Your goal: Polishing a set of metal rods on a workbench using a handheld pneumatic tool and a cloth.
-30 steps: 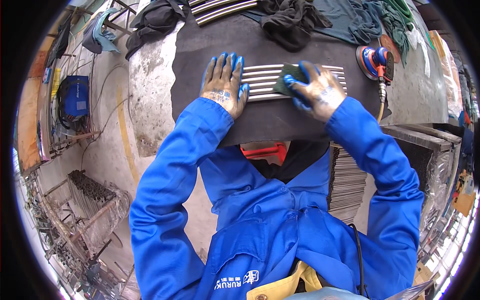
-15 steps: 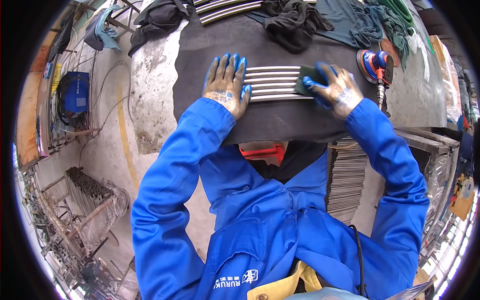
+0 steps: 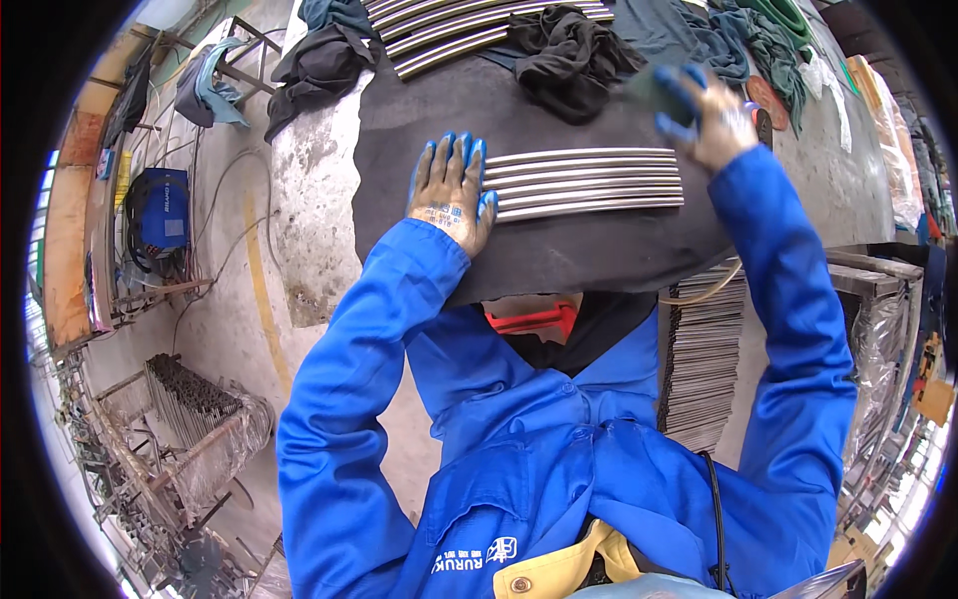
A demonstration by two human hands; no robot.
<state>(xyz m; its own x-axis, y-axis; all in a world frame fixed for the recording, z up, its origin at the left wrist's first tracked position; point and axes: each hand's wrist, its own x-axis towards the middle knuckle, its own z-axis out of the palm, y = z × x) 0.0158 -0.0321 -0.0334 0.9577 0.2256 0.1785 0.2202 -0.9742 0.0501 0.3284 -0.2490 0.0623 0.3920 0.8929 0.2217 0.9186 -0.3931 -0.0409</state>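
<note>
Several slim, shiny metal rods (image 3: pixel 599 180) lie side by side on a black mat (image 3: pixel 589 255) that covers the workbench. My left hand (image 3: pixel 451 195), in a glove with blue fingertips, rests flat over their left ends, fingers stretched out. Beyond the rods' right ends, my right hand (image 3: pixel 720 125) is raised off them, gloved alike and smeared by motion. In its fingers is a dark green scouring pad (image 3: pixel 651 95), also blurred, near a crumpled black cloth (image 3: pixel 574 65). The rods' right ends lie uncovered.
More metal rods (image 3: pixel 449 45) lie at the bench's far side, beside dark cloths (image 3: pixel 324 65). My right hand and sleeve mostly hide an orange-and-blue sander. Stacked rods (image 3: pixel 704 359) stand below the bench to the right. A blue machine (image 3: pixel 160 220) sits at left.
My right hand has lifted off the rods and moved away and to the right with the scouring pad, uncovering their right ends. My left hand stays on the rods.
</note>
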